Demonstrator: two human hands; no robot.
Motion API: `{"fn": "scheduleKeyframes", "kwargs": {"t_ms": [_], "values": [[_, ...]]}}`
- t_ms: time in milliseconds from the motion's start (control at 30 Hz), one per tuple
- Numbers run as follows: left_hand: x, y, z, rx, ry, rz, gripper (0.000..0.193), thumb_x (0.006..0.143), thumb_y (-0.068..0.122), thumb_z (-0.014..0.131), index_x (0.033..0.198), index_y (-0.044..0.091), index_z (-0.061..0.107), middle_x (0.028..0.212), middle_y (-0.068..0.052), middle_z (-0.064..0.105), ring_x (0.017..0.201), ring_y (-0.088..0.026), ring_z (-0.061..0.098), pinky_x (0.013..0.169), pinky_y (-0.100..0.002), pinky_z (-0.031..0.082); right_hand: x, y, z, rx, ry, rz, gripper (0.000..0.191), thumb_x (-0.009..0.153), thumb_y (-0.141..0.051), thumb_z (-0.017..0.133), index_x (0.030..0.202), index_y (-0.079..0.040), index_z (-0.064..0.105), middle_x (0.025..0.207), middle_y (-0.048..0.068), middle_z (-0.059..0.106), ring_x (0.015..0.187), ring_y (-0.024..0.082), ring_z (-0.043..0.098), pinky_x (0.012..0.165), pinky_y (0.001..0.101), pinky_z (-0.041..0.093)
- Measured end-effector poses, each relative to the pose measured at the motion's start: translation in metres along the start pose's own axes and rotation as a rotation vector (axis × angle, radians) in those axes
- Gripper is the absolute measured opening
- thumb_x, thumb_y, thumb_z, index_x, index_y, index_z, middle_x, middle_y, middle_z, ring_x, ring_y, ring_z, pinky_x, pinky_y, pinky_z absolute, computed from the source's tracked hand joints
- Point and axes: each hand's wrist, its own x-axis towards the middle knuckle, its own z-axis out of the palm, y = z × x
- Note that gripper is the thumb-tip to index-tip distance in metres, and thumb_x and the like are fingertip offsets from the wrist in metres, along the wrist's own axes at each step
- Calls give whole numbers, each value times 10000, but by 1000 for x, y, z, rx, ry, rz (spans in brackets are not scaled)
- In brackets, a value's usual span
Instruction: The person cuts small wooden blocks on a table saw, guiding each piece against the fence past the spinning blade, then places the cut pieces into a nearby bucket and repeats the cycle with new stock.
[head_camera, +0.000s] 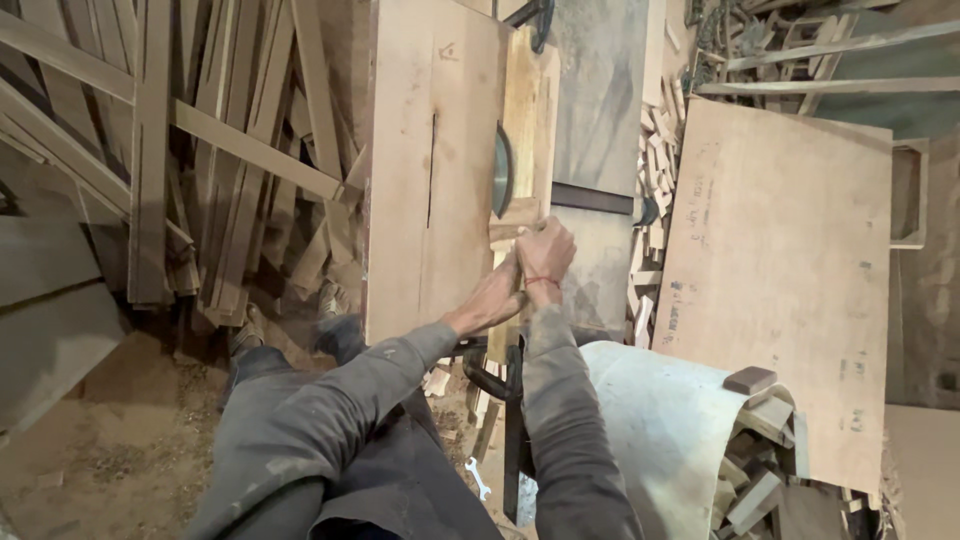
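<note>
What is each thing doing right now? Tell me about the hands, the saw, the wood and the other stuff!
left hand: closed, pressing on the wood strip
right hand: fist closed on the wood strip, close to the blade
wood strip: flat on the table, its end at the blade
saw blade: sticking up through the table; spinning or not, cannot tell
saw table: flat, with a thin slot
plywood sheet: leaning upright
small block: resting on the curved sheet

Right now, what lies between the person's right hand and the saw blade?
In the head view, only a small wooden block lies there: the right hand presses it from behind, and its far end sits at the saw blade.
</note>
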Motion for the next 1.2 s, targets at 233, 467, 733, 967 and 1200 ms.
{"fn": "scheduleKeyframes", "kwargs": {"t_ms": [233, 467, 733, 967, 1200], "values": [[10, -8, 1, -4, 26, 89, 833, 896, 237, 651, 1539, -62, 213, 1453, -387, 462, 1338, -530, 484, 1107, -509, 420, 5, -4, 2, 22, -5, 7, 282, 718, -272, 830, 859, -40, 754, 856, 250, 730, 858, 469, 698, 784, 534, 549], [16, -5, 0, 6, 7, -34, 831, 884, 255, 638, 1543, -33, 221, 1410, -364, 522, 1293, -519, 543, 1079, -509, 467, 8, -8, 2, 68, 34, -9, 255, 706, -249, 822, 846, -45, 762, 844, 252, 726, 851, 467, 697, 768, 527, 553], [23, 2, -3, 16, 68, 15, 870, 850, 236, 638, 1553, -54, 215, 1432, -395, 485, 1299, -556, 510, 1071, -535, 455, 15, -18, -6, -6, 20, -28, 287, 714, -283, 839, 841, -38, 760, 847, 256, 725, 852, 472, 694, 780, 537, 543], [50, 0, -8, 123, 183, 187, 804, 829, 182, 644, 1503, -83, 296, 1386, -422, 513, 1305, -576, 496, 1077, -550, 439, 37, -29, 0, 54, 54, -17, 333, 698, -309, 831, 860, -31, 746, 863, 254, 726, 877, 470, 694, 772, 525, 548], [-4, 15, -17, 160, 180, -79, 606, 869, 183, 640, 1405, -62, 500, 1259, -334, 641, 1156, -459, 634, 993, -498, 503, 22, 25, -39, 199, -7, -101, 401, 752, -391, 830, 938, -36, 798, 835, 200, 755, 759, 349, 719, 693, 466, 539]]}}
